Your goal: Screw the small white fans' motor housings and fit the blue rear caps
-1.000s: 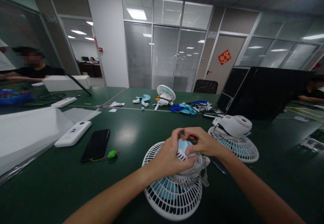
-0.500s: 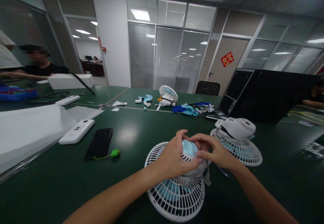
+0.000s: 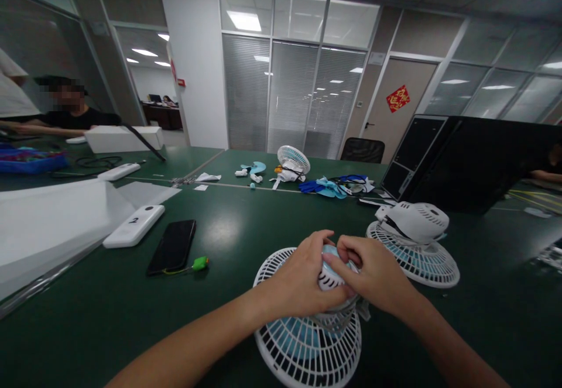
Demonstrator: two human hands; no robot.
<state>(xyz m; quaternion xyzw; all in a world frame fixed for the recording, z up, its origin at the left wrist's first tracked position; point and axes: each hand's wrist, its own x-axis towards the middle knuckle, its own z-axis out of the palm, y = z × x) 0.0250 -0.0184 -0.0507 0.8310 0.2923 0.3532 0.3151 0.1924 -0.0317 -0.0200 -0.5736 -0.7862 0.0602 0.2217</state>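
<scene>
A small white fan (image 3: 311,357) lies with its round grille down on the green table, light-blue blades showing through the bars. My left hand (image 3: 301,277) is wrapped round the white motor housing on top of it. With bent fingers and thumb, my right hand (image 3: 373,268) grips the light-blue cap (image 3: 330,251) at the top of the housing. My fingers hide much of the cap, and I cannot see whether it sits loose. To the right, a second white fan (image 3: 415,241) rests grille down.
A black phone (image 3: 172,247), a green tag (image 3: 201,263) and a white case marked 2 (image 3: 134,226) lie left. Farther back are another fan (image 3: 292,164), blue gloves (image 3: 329,186) and loose blue blades (image 3: 255,168). A large black computer case (image 3: 465,162) stands right. A co-worker (image 3: 70,116) sits far left.
My right hand has moved left and over the light-blue cap, its thumb now across it, covering more of it. My left hand stays round the housing. The view has shifted slightly.
</scene>
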